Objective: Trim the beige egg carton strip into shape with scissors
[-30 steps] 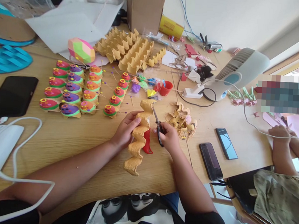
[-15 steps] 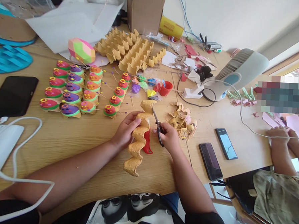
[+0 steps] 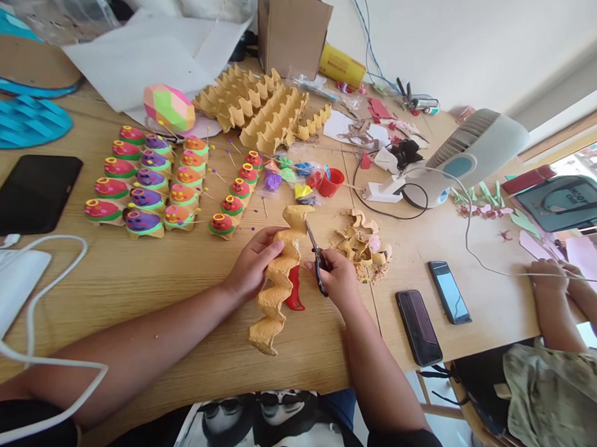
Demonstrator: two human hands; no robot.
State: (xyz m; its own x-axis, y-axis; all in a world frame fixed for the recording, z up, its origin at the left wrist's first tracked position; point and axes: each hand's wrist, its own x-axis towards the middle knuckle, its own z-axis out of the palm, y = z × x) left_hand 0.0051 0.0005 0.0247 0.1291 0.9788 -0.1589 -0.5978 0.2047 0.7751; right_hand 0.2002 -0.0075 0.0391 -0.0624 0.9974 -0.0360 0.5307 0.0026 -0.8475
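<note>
My left hand [image 3: 256, 261] grips a wavy strip of tan egg carton [image 3: 273, 295] by its left side, thumb on top. The strip runs upright in view, over the wooden table. In my right hand [image 3: 339, 279] is a pair of scissors [image 3: 315, 248] with dark handles, its blade tips touching the strip's upper right edge. A red object, perhaps a handle [image 3: 295, 290], lies behind the strip and is partly hidden. To the right sits a heap of carton scraps and crumbs [image 3: 362, 247].
Rows of clay-covered carton cups with faces [image 3: 144, 199] stand at left, with uncut egg cartons [image 3: 271, 112] behind. A red cup [image 3: 331, 182], a fan [image 3: 475, 156] and two phones [image 3: 419, 327] are on the table. At right, another person's hands [image 3: 551, 273] rest on it.
The view has shifted slightly, so most things sit a little lower. My hands, the strip and the scissors keep nearly the same positions relative to each other.
</note>
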